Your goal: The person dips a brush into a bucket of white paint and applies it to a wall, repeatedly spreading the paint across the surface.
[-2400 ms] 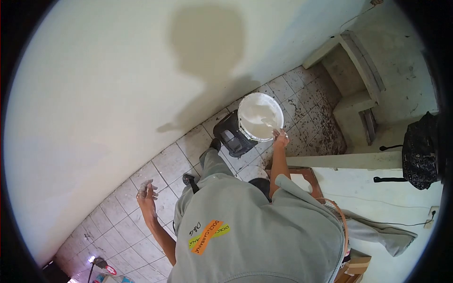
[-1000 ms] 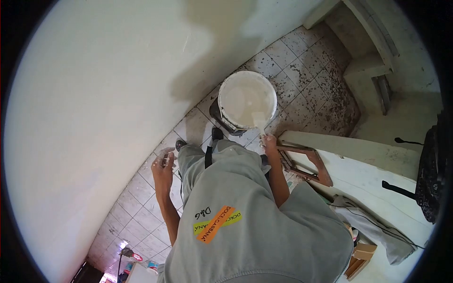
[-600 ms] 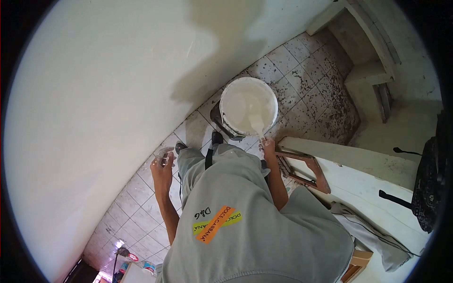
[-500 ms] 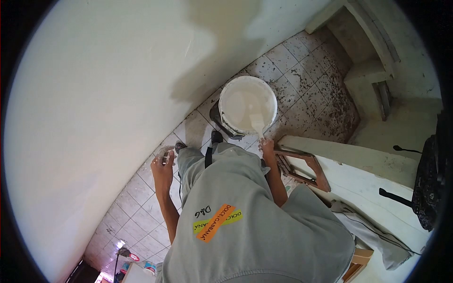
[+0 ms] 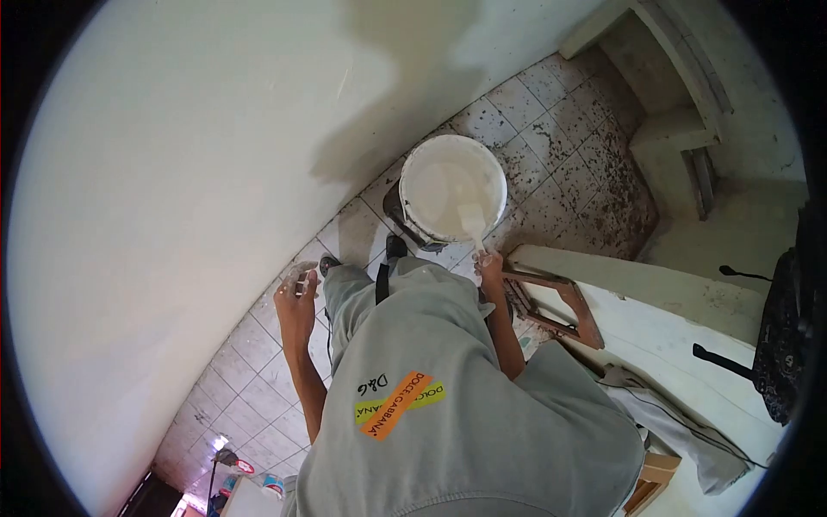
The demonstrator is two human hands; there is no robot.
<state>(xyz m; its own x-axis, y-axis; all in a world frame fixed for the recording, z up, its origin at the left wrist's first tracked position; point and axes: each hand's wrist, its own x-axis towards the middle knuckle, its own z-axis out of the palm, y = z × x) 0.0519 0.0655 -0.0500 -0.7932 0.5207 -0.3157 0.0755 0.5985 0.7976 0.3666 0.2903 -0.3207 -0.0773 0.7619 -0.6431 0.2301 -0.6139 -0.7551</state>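
My right hand [image 5: 490, 267] grips the pale handle of a paintbrush [image 5: 472, 221], whose broad head reaches into a white bucket [image 5: 407, 202]. Off-white paint [image 5: 439, 185] fills the visible inside of the bucket, and the brush head overlaps it near the rim closest to me. The bucket rests on a dark support [image 5: 403, 215] that shows at its left side. To the left, my left hand [image 5: 295, 297] hovers beside the wall with loosely curled fingers and the thumb apart. White paint marks its fingers.
A pale wall [image 5: 189, 172] runs along my left. Dark debris [image 5: 568, 181] litters the tiled floor beyond the bucket. On the right are a wooden frame [image 5: 564, 310], a low ledge [image 5: 655, 289], a draped grey cloth [image 5: 680, 431] and a black bag [image 5: 780, 336].
The brush and my right hand have shifted very slightly. My left hand has turned a little, its fingers still loosely curled. The bucket stays in place.
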